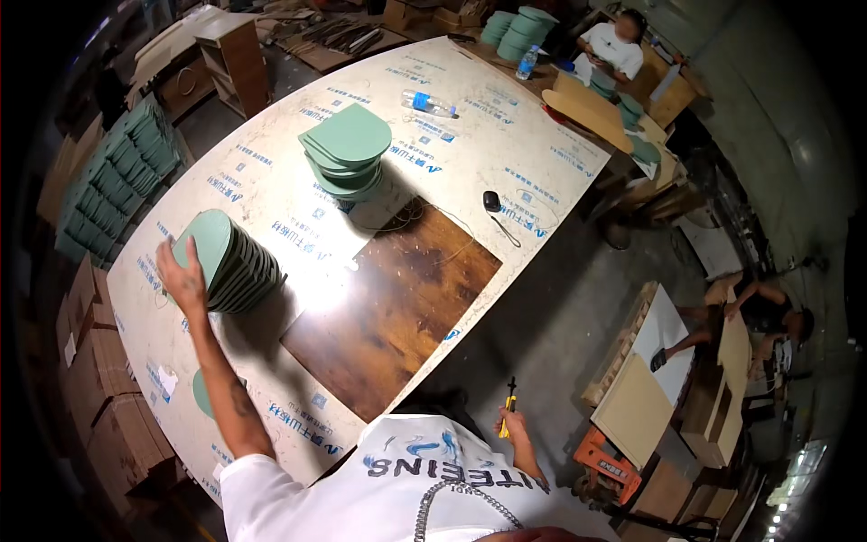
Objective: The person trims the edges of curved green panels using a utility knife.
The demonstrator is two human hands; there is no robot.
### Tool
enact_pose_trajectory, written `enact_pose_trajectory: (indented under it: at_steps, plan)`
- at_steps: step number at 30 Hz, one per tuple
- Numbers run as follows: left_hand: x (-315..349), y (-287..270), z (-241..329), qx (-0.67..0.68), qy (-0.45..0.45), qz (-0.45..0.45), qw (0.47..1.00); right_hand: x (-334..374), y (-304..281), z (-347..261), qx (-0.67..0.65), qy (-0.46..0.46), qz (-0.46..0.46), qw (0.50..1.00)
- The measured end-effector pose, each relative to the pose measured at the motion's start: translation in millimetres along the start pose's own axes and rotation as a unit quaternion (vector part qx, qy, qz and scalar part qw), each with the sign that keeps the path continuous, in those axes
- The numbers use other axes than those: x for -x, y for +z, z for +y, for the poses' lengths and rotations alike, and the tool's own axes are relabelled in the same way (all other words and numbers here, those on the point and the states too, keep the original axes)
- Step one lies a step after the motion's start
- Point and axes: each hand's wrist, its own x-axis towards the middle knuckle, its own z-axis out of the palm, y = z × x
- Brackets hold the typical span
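My left hand [184,280] reaches over the left edge of a tilted stack of green D-shaped panels [242,262]. Its thumb lies on the top panel and stands apart from the fingers. Whether the fingertips press on the panel's edge is hard to see. Down past the table's near edge, at my right side, my right hand [515,426] is closed around a yellow-and-black hand tool [508,411] with a slim dark tip pointing away from me. A second stack of green panels [348,140] stands farther back, and a single green piece [203,393] lies partly behind my left forearm.
On the white printed table [262,194] lie a brown wood-grained board [406,307], a plastic bottle [428,104] and a black corded device [491,200]. More green stacks [117,176] stand at left. People work at far right; an orange tool [607,462] sits near panels.
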Motion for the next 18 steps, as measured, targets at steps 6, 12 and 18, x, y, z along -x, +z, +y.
enact_pose_trajectory:
  at_steps: [6, 12, 18]
  plan:
    - [-46, 10, 35, -0.281, -0.118, -0.258, 0.917, -29, 1, -22, 0.065, 0.039, -0.005, 0.997]
    - [-55, 10, 16, -0.306, -0.051, -0.297, 0.903, -19, -1, -44, 0.083, 0.053, 0.016, 0.995]
    - [-76, 14, -1, -0.219, -0.03, -0.453, 0.863, -33, -5, -47, 0.102, 0.064, 0.003, 0.993]
